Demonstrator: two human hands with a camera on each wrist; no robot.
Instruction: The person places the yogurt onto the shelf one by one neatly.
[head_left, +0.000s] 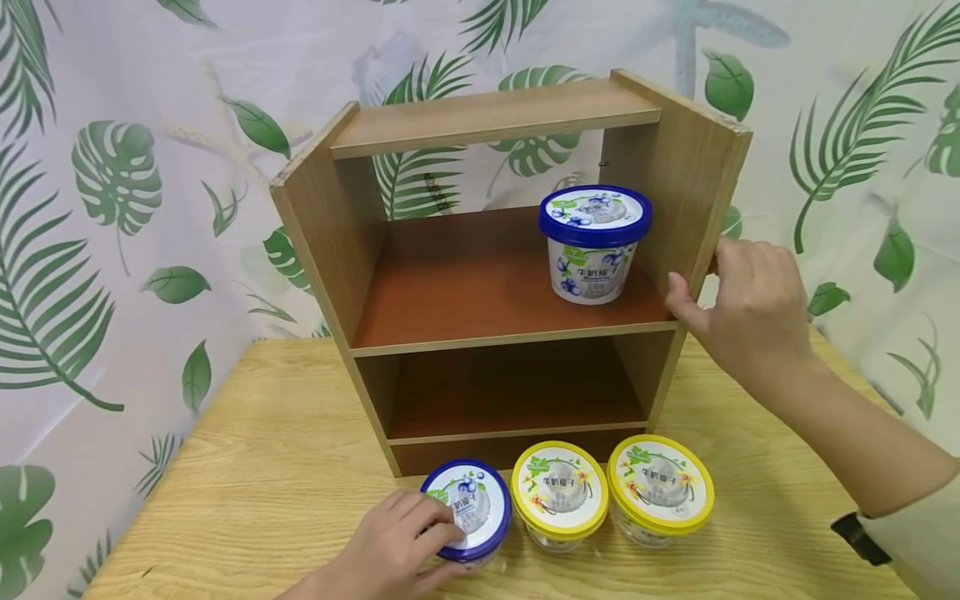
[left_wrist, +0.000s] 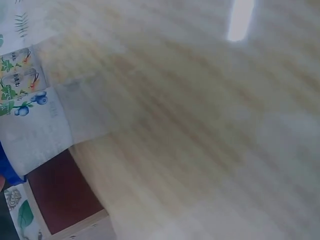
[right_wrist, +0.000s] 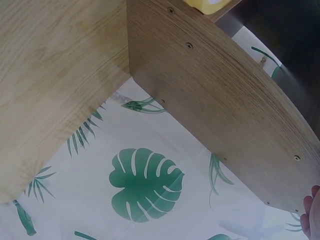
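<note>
Over a blue-lidded tub (head_left: 474,521) on the table lies my left hand (head_left: 405,533), its curled fingers across the lid and its thumb low at the near side. That tub's white wall with blueberries (left_wrist: 35,132) fills the left edge of the left wrist view. My right hand (head_left: 761,300) grips the right side panel of a small wooden shelf (head_left: 510,333), thumb in front and fingers around the outer face. In the right wrist view, fingertips (right_wrist: 306,220) show at the panel's edge. Another blue-lidded tub (head_left: 592,250) stands upright on the shelf's upper board, near the right panel.
Two yellow-lidded tubs, one in the middle (head_left: 558,496) and one at the right (head_left: 660,492), stand in a row beside the left hand's tub, before the shelf's base. The wooden table (head_left: 247,467) extends on both sides. Behind hangs a leaf-patterned cloth (head_left: 172,208).
</note>
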